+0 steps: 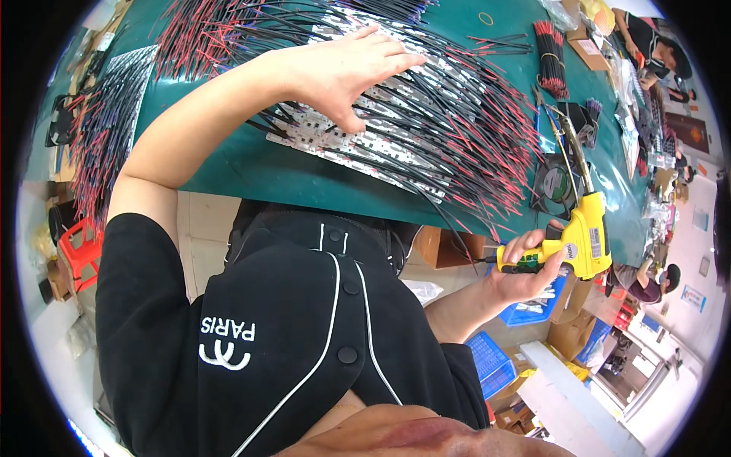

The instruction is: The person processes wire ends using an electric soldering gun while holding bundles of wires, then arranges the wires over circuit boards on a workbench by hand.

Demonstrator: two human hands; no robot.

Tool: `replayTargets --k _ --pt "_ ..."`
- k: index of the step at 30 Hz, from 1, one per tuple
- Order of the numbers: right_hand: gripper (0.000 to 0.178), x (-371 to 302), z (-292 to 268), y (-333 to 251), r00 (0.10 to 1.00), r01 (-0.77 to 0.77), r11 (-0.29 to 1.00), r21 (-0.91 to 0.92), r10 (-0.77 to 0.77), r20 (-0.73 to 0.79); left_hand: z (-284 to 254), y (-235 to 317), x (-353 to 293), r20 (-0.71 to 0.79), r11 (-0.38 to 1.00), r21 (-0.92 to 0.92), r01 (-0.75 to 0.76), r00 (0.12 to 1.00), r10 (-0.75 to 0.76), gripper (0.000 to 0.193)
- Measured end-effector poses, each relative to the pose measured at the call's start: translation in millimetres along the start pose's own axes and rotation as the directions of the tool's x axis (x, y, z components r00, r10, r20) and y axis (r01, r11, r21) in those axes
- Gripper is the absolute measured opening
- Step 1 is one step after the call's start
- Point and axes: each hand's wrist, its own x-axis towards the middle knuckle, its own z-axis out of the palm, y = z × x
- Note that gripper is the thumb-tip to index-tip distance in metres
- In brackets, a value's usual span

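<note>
My left hand (346,72) lies flat with fingers spread on a row of white circuit strips (358,148) whose many red and black wires (464,129) fan out across the green table (251,164). My right hand (525,266) grips the handle of a yellow pistol-shaped soldering gun (582,236) at the table's near right edge. Its long metal tip (571,145) points up over the table, clear of the wires.
More wired strips (114,114) lie at the far left, and a bundle of red and black wires (550,57) at the back right. A small black fan (554,183) sits by the gun. Blue crates (495,362) and cardboard boxes stand on the floor. Other people work at the right.
</note>
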Motion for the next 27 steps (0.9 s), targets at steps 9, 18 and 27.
replayTargets --k 9,18,27 --pt "0.044 -5 0 -1 1.000 0.005 1.000 0.004 -0.005 -0.012 11 31 -4 -0.060 0.930 0.351 0.109 0.994 -0.094 0.088" --pt "0.049 -8 8 1 1.000 -0.020 0.997 0.075 0.021 -0.017 19 22 -6 -0.255 0.980 0.175 0.090 0.966 -0.043 0.060" --pt "0.050 -16 23 -6 1.000 -0.011 0.991 0.135 0.010 0.009 25 19 -4 -0.382 0.993 0.113 0.043 0.924 0.003 0.041"
